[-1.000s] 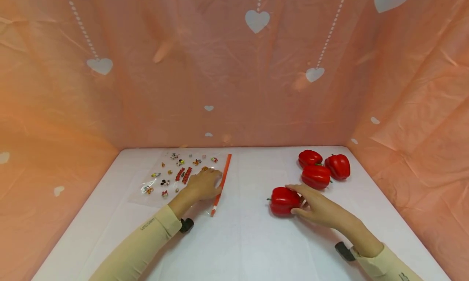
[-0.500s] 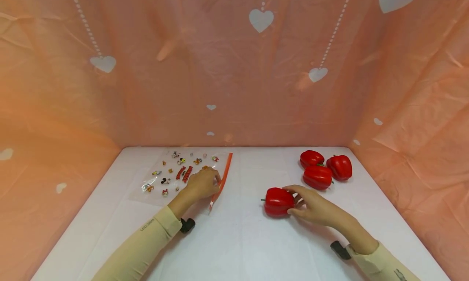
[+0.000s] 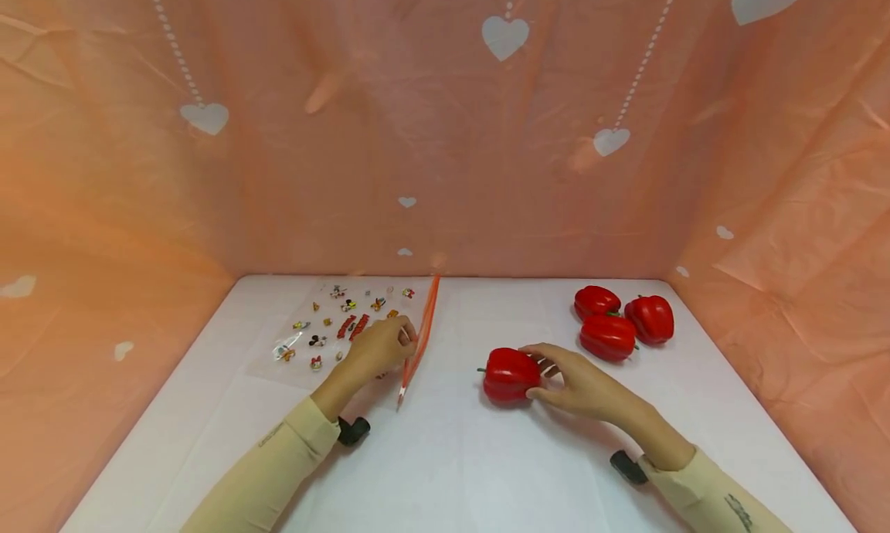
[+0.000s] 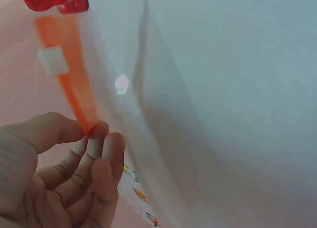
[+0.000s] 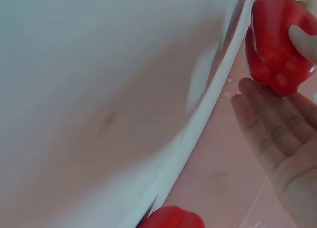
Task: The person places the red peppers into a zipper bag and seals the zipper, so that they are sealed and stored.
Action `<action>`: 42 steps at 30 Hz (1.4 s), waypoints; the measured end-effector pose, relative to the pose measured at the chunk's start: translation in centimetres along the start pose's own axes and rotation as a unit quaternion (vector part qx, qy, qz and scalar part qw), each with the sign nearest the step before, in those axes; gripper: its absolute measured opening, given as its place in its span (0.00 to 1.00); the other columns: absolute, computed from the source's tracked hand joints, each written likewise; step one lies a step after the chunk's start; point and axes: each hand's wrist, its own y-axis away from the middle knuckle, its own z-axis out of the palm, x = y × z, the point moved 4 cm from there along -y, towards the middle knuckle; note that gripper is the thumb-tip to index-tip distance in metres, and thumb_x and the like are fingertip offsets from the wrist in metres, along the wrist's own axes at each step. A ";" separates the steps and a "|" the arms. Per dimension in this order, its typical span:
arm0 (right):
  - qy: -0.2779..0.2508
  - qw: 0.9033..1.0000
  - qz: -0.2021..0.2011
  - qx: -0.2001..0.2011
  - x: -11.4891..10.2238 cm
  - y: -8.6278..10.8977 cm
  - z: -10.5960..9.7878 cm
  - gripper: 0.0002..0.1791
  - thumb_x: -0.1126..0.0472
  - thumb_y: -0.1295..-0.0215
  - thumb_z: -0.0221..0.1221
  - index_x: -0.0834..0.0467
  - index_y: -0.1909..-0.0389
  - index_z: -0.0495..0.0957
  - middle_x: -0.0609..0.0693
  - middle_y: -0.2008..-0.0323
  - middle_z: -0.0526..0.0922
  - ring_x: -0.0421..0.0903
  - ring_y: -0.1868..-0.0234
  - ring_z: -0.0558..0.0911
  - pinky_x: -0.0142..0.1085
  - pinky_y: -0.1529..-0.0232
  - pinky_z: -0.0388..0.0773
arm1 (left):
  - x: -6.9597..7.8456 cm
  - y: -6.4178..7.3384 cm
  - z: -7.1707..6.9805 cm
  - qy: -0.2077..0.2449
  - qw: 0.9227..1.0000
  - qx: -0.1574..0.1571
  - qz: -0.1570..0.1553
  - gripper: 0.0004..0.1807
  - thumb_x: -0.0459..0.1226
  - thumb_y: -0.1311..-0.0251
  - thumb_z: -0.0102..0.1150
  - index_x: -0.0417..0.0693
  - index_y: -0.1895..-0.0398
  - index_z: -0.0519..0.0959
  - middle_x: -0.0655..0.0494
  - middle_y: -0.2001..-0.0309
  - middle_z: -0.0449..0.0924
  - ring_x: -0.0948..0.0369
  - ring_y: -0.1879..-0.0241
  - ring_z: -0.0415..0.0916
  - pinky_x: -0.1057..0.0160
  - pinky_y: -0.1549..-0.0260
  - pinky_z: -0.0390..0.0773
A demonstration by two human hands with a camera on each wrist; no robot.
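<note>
My left hand (image 3: 375, 347) pinches the orange zip edge (image 3: 429, 310) of a clear plastic zip bag (image 3: 270, 365) printed with small cartoon figures. In the left wrist view, thumb and fingertips meet on that orange strip (image 4: 77, 72), which rises off the table. To the right, my right hand (image 3: 584, 382) grips a red bell pepper (image 3: 510, 375) from its right side, stem pointing left toward the bag. The right wrist view shows the thumb against the same pepper (image 5: 277, 34), other fingers stretched out below it.
Three more red bell peppers lie grouped at the back right: one behind (image 3: 595, 300), one in front (image 3: 607, 338), one at the right (image 3: 650, 319). A white-covered table (image 3: 431, 471) carries everything. An orange curtain (image 3: 459, 154) with hearts encloses its back and sides.
The right hand has brought the bell pepper leftward, closer to the bag. The left hand has taken hold of the orange edge and lifted it, parting its two sides slightly.
</note>
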 end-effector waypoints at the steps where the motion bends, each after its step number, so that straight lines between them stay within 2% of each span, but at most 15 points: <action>1: -0.003 1.000 0.004 0.001 -0.1 -0.2 0.1 0.37 0.58 0.34 0.74 0.61 0.27 0.72 0.53 0.40 0.84 0.51 0.45 0.85 0.48 0.43 0.85 | 0.0 0.1 0.0 0.006 1.000 0.000 -0.003 0.03 0.36 0.30 0.67 0.48 0.59 0.82 0.58 0.66 0.84 0.61 0.75 0.77 0.62 0.77 0.74; 5: -0.020 1.000 0.008 0.007 -0.5 -0.9 0.4 0.37 0.59 0.33 0.74 0.60 0.26 0.71 0.55 0.38 0.84 0.53 0.44 0.86 0.48 0.43 0.85 | -0.1 0.2 -0.2 0.023 1.000 0.006 -0.005 0.06 0.37 0.29 0.68 0.45 0.55 0.84 0.56 0.64 0.84 0.61 0.73 0.77 0.62 0.75 0.75; 12: -0.035 0.998 -0.038 0.027 -1.1 -2.1 0.8 0.34 0.62 0.33 0.74 0.60 0.28 0.74 0.56 0.37 0.83 0.52 0.46 0.87 0.49 0.44 0.86 | -0.5 0.3 -0.5 0.048 0.999 0.015 -0.013 0.08 0.38 0.29 0.68 0.46 0.52 0.86 0.55 0.61 0.85 0.60 0.70 0.78 0.62 0.74 0.75; 15: -0.036 0.998 -0.042 0.037 -1.3 -2.6 0.9 0.34 0.62 0.33 0.74 0.60 0.29 0.74 0.55 0.37 0.83 0.50 0.47 0.87 0.47 0.45 0.86 | -0.6 0.4 -0.6 0.055 0.998 0.020 -0.007 0.07 0.38 0.29 0.69 0.46 0.54 0.86 0.55 0.62 0.84 0.60 0.70 0.78 0.62 0.74 0.75; 21: -0.058 0.996 -0.041 0.055 -2.1 -4.0 1.2 0.34 0.64 0.34 0.74 0.59 0.29 0.75 0.55 0.38 0.83 0.50 0.48 0.87 0.46 0.46 0.87 | -0.6 0.4 -1.0 0.045 0.998 0.038 0.011 0.07 0.40 0.31 0.72 0.47 0.57 0.86 0.57 0.66 0.84 0.61 0.71 0.78 0.61 0.73 0.75; 29: -0.074 0.993 -0.049 0.077 -3.4 -6.2 1.3 0.33 0.64 0.35 0.75 0.61 0.31 0.76 0.55 0.40 0.85 0.49 0.50 0.87 0.40 0.50 0.88 | -0.8 0.3 -1.2 0.043 0.998 0.036 0.009 0.06 0.41 0.31 0.72 0.49 0.58 0.85 0.59 0.68 0.83 0.62 0.73 0.77 0.61 0.74 0.74; 34: -0.081 0.992 -0.052 0.085 -3.8 -7.3 1.2 0.33 0.63 0.35 0.75 0.62 0.31 0.76 0.57 0.41 0.85 0.51 0.50 0.87 0.45 0.50 0.88 | -0.7 0.3 -1.1 0.042 0.998 0.037 0.009 0.07 0.41 0.31 0.71 0.50 0.58 0.85 0.59 0.68 0.83 0.61 0.72 0.77 0.61 0.74 0.74; 42: -0.103 0.989 -0.034 0.105 -4.1 -8.9 1.5 0.32 0.63 0.36 0.76 0.61 0.32 0.77 0.58 0.42 0.85 0.53 0.51 0.87 0.49 0.50 0.88 | -0.6 0.3 -0.9 0.039 0.999 0.037 0.006 0.06 0.41 0.31 0.71 0.50 0.59 0.85 0.60 0.67 0.84 0.62 0.67 0.80 0.60 0.71 0.75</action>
